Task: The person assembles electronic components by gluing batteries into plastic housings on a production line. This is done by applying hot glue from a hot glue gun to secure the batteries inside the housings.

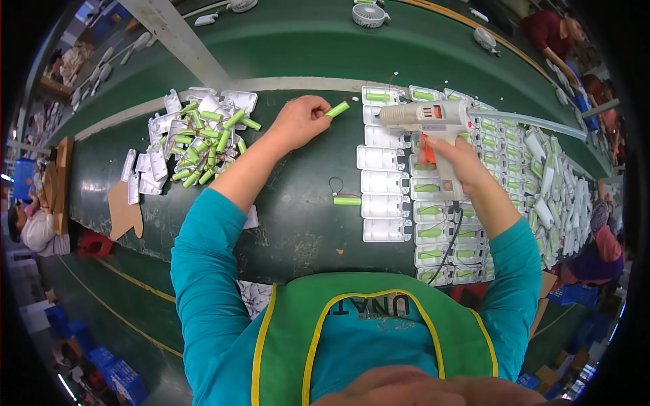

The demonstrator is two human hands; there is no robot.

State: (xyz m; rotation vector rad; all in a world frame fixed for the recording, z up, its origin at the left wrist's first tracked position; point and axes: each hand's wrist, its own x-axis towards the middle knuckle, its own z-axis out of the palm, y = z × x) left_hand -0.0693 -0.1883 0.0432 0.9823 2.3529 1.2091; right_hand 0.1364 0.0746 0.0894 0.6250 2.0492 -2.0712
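Observation:
Between the thumb and fingers of my left hand (301,122) is a green cylindrical battery cell (338,109), tilted, with a small connector near its far end. My right hand (455,159) is wrapped round the handle of a grey hot glue gun (426,116) with an orange trigger. Its nozzle points left, over a white plastic half-shell (373,116) in the leftmost column. Below that, several shells such as this white half-shell (379,181) hold no battery. Another battery (347,201) with a looped wire lies beside them on the green bench.
A pile of loose batteries (210,139) mixed with white shells lies at left, near a cardboard piece (124,211). Rows of battery-filled shells (430,233) extend right. The gun's cord (449,250) trails over them. Beyond runs a green conveyor (298,47) carrying a small fan (370,15).

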